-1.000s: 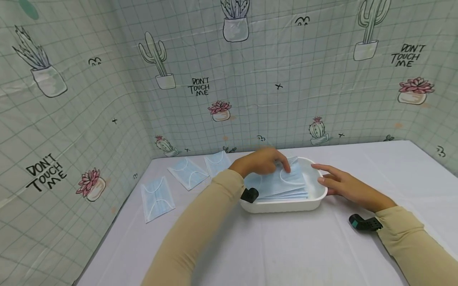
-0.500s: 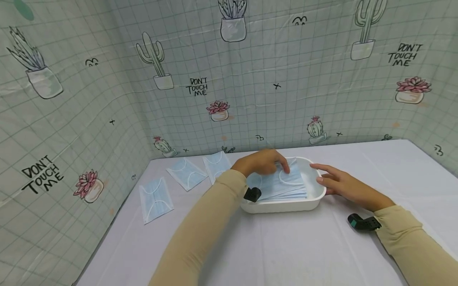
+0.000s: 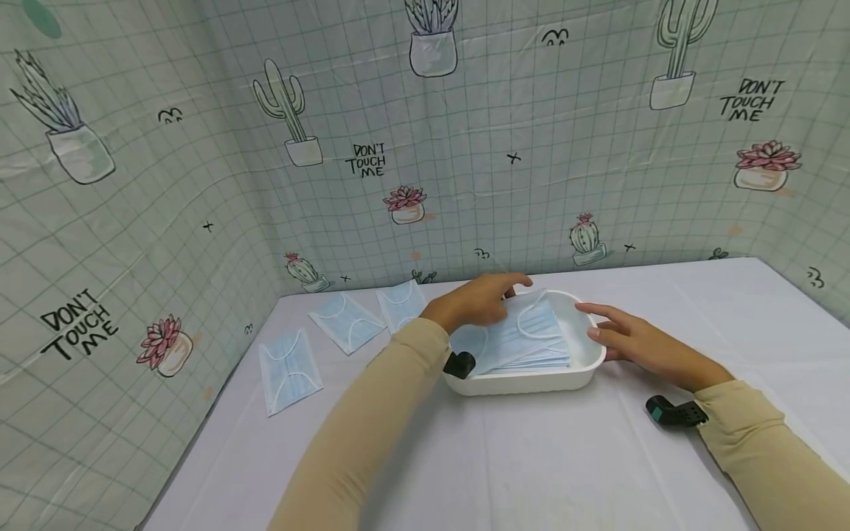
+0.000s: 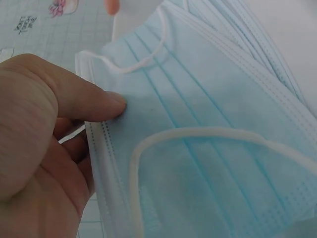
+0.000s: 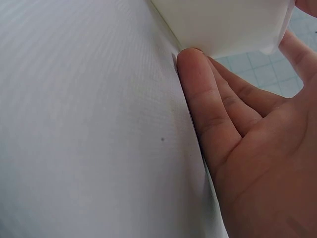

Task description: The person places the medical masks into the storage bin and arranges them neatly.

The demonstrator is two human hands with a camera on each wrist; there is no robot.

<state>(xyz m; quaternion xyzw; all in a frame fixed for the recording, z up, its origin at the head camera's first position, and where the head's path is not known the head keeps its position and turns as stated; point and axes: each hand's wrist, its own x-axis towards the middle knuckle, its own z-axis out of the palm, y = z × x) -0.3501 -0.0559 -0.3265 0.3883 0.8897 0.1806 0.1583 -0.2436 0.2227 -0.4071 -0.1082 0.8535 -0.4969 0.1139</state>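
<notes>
A white plastic tub (image 3: 531,383) holds a stack of pale blue disposable face masks (image 3: 534,365). My left hand (image 3: 477,301) pinches the top face mask (image 4: 213,94) along its edge, thumb on its upper face and fingers underneath. That mask is turned at an angle to the stack, with its white ear loops showing. At the tub's right end, my right hand (image 3: 647,350) rests with extended fingers against the rim and outer wall. The right wrist view shows its fingertips (image 5: 192,62) low beside the tub wall (image 5: 228,25), close to the white cloth.
Three single face masks lie at the left of the white-covered table (image 3: 531,464): one nearer mask (image 3: 291,371), one behind it (image 3: 347,322) and one further back (image 3: 401,302). A printed cactus curtain (image 3: 465,147) stands behind and at the left.
My left hand has gone from fingering the stack's top to gripping the top mask's edge. The mask's far edge is lifted and shifted left. My right hand stays at the tub.
</notes>
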